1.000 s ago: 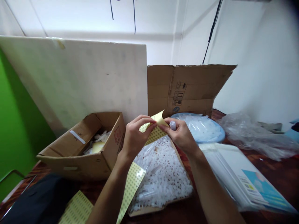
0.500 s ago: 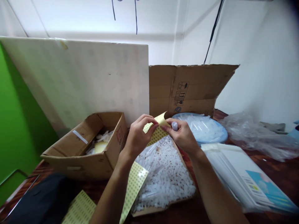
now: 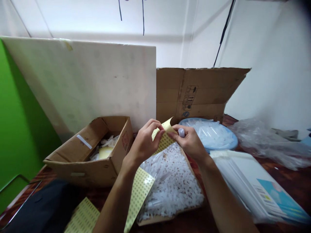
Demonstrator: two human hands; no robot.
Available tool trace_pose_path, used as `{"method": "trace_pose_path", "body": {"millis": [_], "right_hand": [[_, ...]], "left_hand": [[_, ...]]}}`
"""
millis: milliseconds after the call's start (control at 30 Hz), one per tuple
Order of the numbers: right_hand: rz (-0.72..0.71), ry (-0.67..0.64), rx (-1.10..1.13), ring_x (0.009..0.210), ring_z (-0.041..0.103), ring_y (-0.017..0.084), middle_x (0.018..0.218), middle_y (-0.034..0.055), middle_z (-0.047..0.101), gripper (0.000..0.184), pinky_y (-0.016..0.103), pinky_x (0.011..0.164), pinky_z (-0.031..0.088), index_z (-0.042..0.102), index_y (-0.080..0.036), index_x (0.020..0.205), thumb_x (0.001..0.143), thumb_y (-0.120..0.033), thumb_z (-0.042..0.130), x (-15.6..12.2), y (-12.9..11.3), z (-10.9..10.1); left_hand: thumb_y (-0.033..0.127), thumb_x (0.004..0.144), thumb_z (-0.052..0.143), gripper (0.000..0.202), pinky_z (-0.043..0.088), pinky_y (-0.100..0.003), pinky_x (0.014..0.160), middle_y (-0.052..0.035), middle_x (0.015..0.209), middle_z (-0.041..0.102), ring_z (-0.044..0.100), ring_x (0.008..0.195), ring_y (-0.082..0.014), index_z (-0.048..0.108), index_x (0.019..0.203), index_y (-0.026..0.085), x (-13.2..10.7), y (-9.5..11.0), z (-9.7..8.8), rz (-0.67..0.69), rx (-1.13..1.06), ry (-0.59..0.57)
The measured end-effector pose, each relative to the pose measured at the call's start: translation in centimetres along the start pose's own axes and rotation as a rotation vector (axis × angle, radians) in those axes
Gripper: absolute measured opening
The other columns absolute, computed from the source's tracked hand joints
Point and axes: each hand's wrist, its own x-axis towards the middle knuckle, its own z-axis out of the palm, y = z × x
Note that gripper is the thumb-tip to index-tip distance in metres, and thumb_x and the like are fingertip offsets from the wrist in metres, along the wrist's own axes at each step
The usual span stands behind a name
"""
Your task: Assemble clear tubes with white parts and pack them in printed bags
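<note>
Between my two hands is a yellow sticker sheet [image 3: 164, 142] with rows of small round dots, its top edge bent back. My left hand [image 3: 145, 139] pinches the sheet's left side, thumb against fingers. On the other side my right hand [image 3: 189, 140] grips the sheet near the bend, and a small translucent plastic tube [image 3: 181, 132] pokes out between its fingers. Right below the hands lies a shallow cardboard tray [image 3: 155, 221] heaped with small whitish plastic pieces [image 3: 179, 181]. A second dotted sheet [image 3: 141, 187] overlaps the tray's left edge, partly behind my left forearm.
Left stands an open cardboard box [image 3: 82, 171] with scraps inside. A blue round basin [image 3: 233, 140] of clear plastic pieces sits behind right, before an upright cardboard sheet [image 3: 204, 87]. Flat white packages [image 3: 243, 174] and crumpled plastic film [image 3: 262, 139] lie right; black cloth [image 3: 46, 207] lies front left.
My left hand's fingers have shifted slightly along the bent sheet. The whole view has moved a little; both hands still hold the sheet in about the same place.
</note>
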Motion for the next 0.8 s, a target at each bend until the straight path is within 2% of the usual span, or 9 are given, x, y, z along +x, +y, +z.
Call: {"method": "trace_pose_path", "body": {"millis": [133,267,433,567,800], "right_hand": [[0.03,0.008,0.04,0.071,0.057,0.018,0.08,0.0024,0.068,0.026,0.029,0.064,0.044,0.077,-0.018,0.091,0.09,-0.043,0.073,0.0,0.0,0.1],[0.038,0.036,0.013,0.072,0.06,0.02,0.081,0.0032,0.07,0.024,0.029,0.065,0.045,0.077,-0.018,0.093,0.091,-0.042,0.072,0.1,0.2,0.1],[-0.124,0.069,-0.221,0.078,0.064,0.022,0.087,0.004,0.073,0.015,0.031,0.071,0.047,0.076,-0.021,0.094,0.096,-0.028,0.063,0.3,0.7,0.1],[-0.277,0.047,-0.4,0.079,0.064,0.022,0.09,0.0056,0.073,0.017,0.032,0.074,0.045,0.07,-0.021,0.091,0.095,-0.016,0.055,0.3,1.2,0.2],[-0.34,0.009,-0.503,0.075,0.062,0.02,0.087,0.0058,0.07,0.019,0.031,0.068,0.041,0.065,-0.021,0.088,0.096,-0.014,0.05,0.2,1.5,0.4]], "left_hand": [[0.012,0.099,0.057,0.008,0.052,-0.033,0.088,-0.0067,0.105,0.061,0.062,0.097,-0.0178,0.057,0.096,0.02,0.0,0.0,0.0,-0.01,-0.039,-0.009],[0.015,0.1,0.058,0.008,0.051,-0.037,0.096,-0.0083,0.112,0.06,0.061,0.107,-0.0197,0.058,0.094,0.02,0.1,0.5,-0.1,-0.046,-0.087,-0.002],[0.022,0.101,0.058,0.011,0.047,-0.045,0.11,-0.0104,0.125,0.06,0.058,0.123,-0.0234,0.06,0.091,0.021,0.2,1.7,-0.2,-0.115,-0.191,-0.024],[0.025,0.101,0.059,0.011,0.044,-0.05,0.114,-0.0106,0.13,0.06,0.056,0.128,-0.0247,0.062,0.09,0.022,0.2,2.1,0.3,-0.132,-0.243,-0.038],[0.024,0.1,0.061,0.01,0.043,-0.052,0.115,-0.0102,0.133,0.059,0.055,0.13,-0.0253,0.063,0.09,0.022,0.1,1.4,1.0,-0.156,-0.268,-0.066]]}}
